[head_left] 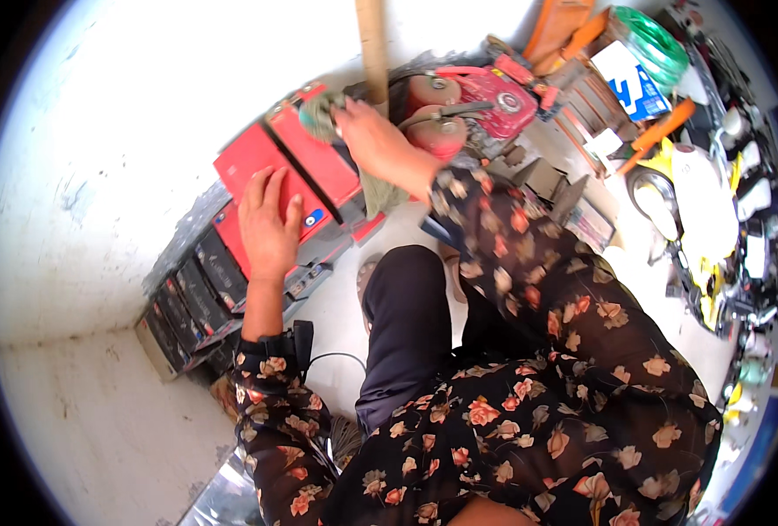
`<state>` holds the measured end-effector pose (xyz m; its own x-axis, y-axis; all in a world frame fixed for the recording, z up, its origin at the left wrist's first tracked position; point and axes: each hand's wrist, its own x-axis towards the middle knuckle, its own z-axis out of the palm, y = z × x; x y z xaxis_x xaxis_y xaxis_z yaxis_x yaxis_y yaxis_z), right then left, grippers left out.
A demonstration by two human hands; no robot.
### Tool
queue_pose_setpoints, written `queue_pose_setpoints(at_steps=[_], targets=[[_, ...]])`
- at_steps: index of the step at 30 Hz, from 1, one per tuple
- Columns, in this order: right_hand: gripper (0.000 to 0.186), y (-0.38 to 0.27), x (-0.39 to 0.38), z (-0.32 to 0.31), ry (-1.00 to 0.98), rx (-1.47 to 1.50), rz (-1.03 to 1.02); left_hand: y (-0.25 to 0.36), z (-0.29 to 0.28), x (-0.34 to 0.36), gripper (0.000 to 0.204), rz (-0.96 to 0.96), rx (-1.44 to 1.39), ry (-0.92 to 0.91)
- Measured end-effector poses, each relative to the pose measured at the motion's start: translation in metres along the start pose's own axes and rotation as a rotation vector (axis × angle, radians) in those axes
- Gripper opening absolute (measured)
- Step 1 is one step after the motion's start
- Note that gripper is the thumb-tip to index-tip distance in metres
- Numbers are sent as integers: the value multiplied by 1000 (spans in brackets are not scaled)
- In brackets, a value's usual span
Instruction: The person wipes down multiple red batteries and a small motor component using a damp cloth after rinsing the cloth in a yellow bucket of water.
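Observation:
My left hand (269, 223) lies on the top of a red battery-like box (237, 231), its fingers stretched out and slightly apart. A second red box (317, 167) stands beside it, across a dark gap. At the upper right end of these boxes, my right hand (376, 149) grips a grey-green cloth (323, 114) with its fingers curled over it. More of a similar cloth hangs below that hand. Black boxes (205, 279) with terminals are stacked in rows below and to the left of the red ones.
A wooden post (372, 53) rises behind my right hand. Red machinery (503, 105), orange metal pieces (554, 31), a green coil (648, 48) and a blue-white carton (626, 83) crowd the upper right. Yellow and white vehicle parts (700, 202) line the right side. A white wall (91, 175) bounds the left.

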<state>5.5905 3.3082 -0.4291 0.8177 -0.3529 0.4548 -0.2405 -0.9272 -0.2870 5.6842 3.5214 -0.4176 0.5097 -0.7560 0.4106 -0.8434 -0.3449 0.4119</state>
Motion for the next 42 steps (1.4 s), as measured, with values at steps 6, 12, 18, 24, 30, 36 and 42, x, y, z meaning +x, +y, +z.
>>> queue_pose_setpoints(at_steps=[6,12,18,24,30,36,42], targets=[[40,-21,-73,-45,-111,-129,-3,3,1,0,41,22,13,-6],[36,-30,5,4,-64,-261,-103,2,5,1,41,28,4,-7],[26,-42,62,35,139,-335,10,2,5,1,40,54,8,0],[20,-47,-20,-20,-61,-252,-250,-6,5,-1,40,77,-14,36],[21,-56,-11,-15,-61,-330,-212,-6,5,-1,42,31,2,31],[18,-40,84,49,-9,-370,-96,-4,1,-1,41,56,13,42],[20,-45,39,14,-15,-177,-126,-5,2,-2,40,35,2,23]])
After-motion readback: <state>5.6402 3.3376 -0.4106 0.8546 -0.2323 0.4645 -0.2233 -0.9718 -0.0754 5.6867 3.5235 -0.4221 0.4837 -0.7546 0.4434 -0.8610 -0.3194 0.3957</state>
